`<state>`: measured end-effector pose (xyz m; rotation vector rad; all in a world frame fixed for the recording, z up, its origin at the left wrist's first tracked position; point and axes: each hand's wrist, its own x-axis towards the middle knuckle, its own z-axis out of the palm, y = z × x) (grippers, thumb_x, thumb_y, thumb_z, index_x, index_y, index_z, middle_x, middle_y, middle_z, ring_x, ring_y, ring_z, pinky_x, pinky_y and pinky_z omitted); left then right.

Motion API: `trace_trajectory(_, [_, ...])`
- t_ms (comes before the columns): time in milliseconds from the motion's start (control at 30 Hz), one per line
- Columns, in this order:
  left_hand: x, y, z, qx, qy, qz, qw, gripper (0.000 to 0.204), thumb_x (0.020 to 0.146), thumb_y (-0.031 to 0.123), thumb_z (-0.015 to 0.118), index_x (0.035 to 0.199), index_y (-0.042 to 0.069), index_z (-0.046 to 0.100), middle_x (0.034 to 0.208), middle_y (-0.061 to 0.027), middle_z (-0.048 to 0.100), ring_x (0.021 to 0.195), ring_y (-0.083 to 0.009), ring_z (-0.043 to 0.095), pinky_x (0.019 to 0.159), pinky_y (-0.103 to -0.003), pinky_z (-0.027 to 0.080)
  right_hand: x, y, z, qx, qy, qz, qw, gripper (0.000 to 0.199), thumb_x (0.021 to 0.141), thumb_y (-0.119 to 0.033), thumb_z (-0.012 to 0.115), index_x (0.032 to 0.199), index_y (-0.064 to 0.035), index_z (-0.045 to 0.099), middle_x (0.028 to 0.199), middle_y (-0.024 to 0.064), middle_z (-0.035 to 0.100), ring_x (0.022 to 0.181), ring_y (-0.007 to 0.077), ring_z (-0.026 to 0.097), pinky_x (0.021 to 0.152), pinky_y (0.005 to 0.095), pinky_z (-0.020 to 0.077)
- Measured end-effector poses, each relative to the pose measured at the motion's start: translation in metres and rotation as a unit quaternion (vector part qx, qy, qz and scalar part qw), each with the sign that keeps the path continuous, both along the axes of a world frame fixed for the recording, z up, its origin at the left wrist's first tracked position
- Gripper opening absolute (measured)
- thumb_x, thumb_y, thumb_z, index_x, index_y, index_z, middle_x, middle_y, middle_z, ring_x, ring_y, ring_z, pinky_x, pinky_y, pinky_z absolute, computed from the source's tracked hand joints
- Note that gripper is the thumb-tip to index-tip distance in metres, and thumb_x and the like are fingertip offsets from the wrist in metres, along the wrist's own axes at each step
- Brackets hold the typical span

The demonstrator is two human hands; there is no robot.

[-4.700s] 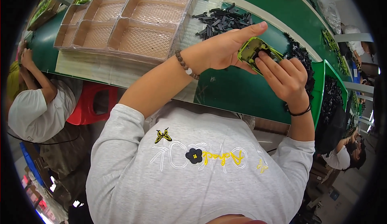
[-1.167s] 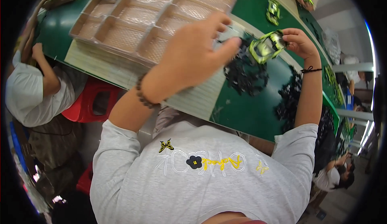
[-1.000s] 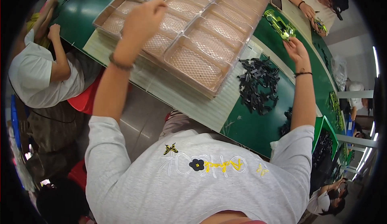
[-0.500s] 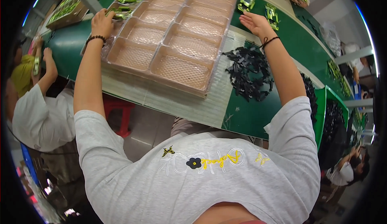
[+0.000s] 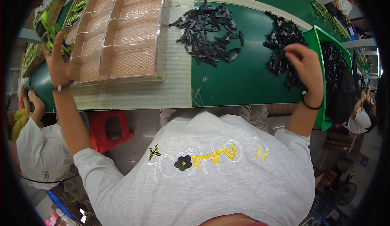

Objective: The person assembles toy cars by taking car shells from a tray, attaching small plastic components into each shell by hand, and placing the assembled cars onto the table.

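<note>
My left hand (image 5: 59,65) is raised at the left side of the clear plastic tray (image 5: 160,59), closed on a bright green and black toy car body (image 5: 49,30), which is partly blurred. More green car bodies (image 5: 81,3) lie in the tray's left row; its nearer compartments show bare ribbed bottoms. On the right, my right hand (image 5: 306,63) is bent over a heap of small black parts (image 5: 284,35), thumb and fingertips together in a pinch. Whatever is between those fingertips is too small to make out. A second heap, of flat black strips (image 5: 209,33), lies between tray and right hand.
A green bin (image 5: 321,79) of black parts stands at the table's right end. Pale foam sheet (image 5: 176,83) lies under the tray on the green tabletop (image 5: 243,88). A red stool (image 5: 107,130) is below the table edge. A co-worker in white (image 5: 40,148) sits at left.
My view has swung right. My left hand has lifted a green car body from beside the tray's left row. My right hand has moved from the green car bodies to the small black parts.
</note>
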<state>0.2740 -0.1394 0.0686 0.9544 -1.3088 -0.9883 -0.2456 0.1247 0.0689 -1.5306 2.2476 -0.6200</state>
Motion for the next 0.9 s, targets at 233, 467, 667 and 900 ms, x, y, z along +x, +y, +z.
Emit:
trace_trajectory(233, [-0.188, 0.117, -0.010, 0.174, 0.293, -0.487, 0.804, 0.046, 0.092, 0.035, 0.038, 0.125, 0.005, 0.048, 0.131, -0.0203, 0.042, 0.112, -0.0294, 0.052, 0.094, -0.053, 0.043, -0.006, -0.012, -0.047, -0.055, 0.143, 0.228, 0.961, 0.015, 0.072, -0.008, 0.064, 0.086, -0.0051, 0.067, 0.086, 0.0084, 0.066, 0.085, 0.0282, 0.060, 0.075, 0.0352, 0.0477])
trace_trajectory(467, [-0.289, 0.142, -0.035, 0.317, 0.245, -0.484, 0.778, 0.052, 0.087, 0.036, 0.035, 0.124, 0.001, 0.047, 0.116, -0.0176, 0.056, 0.100, -0.0299, 0.058, 0.083, -0.041, 0.050, 0.018, -0.039, -0.051, -0.060, 0.101, 0.059, 0.991, 0.014, 0.075, -0.013, 0.064, 0.088, -0.0065, 0.066, 0.081, 0.0100, 0.066, 0.075, 0.0279, 0.064, 0.065, 0.0354, 0.0494])
trace_trajectory(667, [-0.291, 0.125, -0.067, 0.350, 0.309, -0.443, 0.765, 0.042, 0.085, 0.027, 0.032, 0.115, 0.001, 0.047, 0.104, -0.0157, 0.058, 0.092, -0.0320, 0.060, 0.076, -0.045, 0.053, 0.001, -0.036, -0.054, -0.144, 0.147, 0.290, 0.935, 0.026, 0.073, 0.006, 0.060, 0.097, -0.0046, 0.064, 0.105, 0.0078, 0.064, 0.086, 0.0246, 0.059, 0.075, 0.0329, 0.0485])
trace_trajectory(900, [-0.288, 0.122, -0.071, 0.349, 0.330, -0.449, 0.754, 0.041, 0.084, 0.025, 0.034, 0.116, 0.003, 0.046, 0.105, -0.0152, 0.057, 0.093, -0.0314, 0.060, 0.079, -0.046, 0.052, 0.000, -0.048, -0.059, -0.143, 0.158, 0.322, 0.923, 0.033, 0.070, 0.004, 0.065, 0.102, -0.0048, 0.061, 0.109, 0.0073, 0.062, 0.086, 0.0247, 0.058, 0.074, 0.0338, 0.0487])
